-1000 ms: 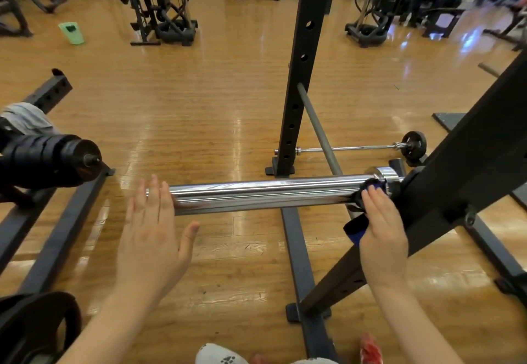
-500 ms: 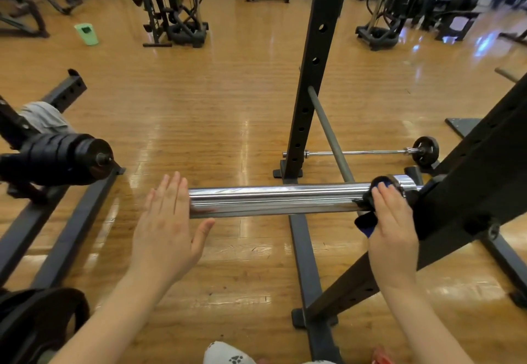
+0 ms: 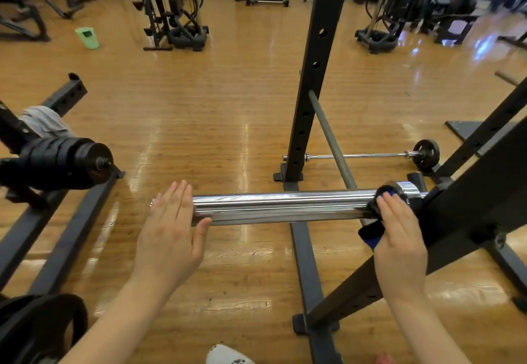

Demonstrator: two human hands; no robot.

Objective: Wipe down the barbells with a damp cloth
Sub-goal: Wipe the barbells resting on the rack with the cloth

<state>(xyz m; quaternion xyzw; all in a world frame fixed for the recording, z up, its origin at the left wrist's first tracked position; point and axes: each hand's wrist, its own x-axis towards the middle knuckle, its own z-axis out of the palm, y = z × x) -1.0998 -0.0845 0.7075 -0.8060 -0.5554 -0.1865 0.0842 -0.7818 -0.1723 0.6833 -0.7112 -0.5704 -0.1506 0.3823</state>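
A chrome barbell sleeve (image 3: 279, 207) runs left to right in front of me, its right end set in a black rack (image 3: 470, 215). My left hand (image 3: 171, 227) lies flat with straight fingers over the sleeve's free left end, the thumb touching its underside. My right hand (image 3: 399, 232) holds a dark blue cloth (image 3: 369, 238) against the sleeve beside the shiny collar (image 3: 407, 188). Its fingers lie over the top of the bar and the thumb is hidden. A loose end of the cloth hangs below the bar.
A black rack upright (image 3: 313, 78) stands just behind the sleeve, its base rail running toward me. A thin barbell with a small plate (image 3: 426, 154) lies on the wooden floor beyond. Stacked black plates on another bar (image 3: 62, 161) jut in from the left, with a plate (image 3: 42, 326) at lower left. Gym machines line the back.
Both hands stay where they were on the sleeve. My left hand has slid slightly further over the sleeve's end, and its thumb now touches the underside.
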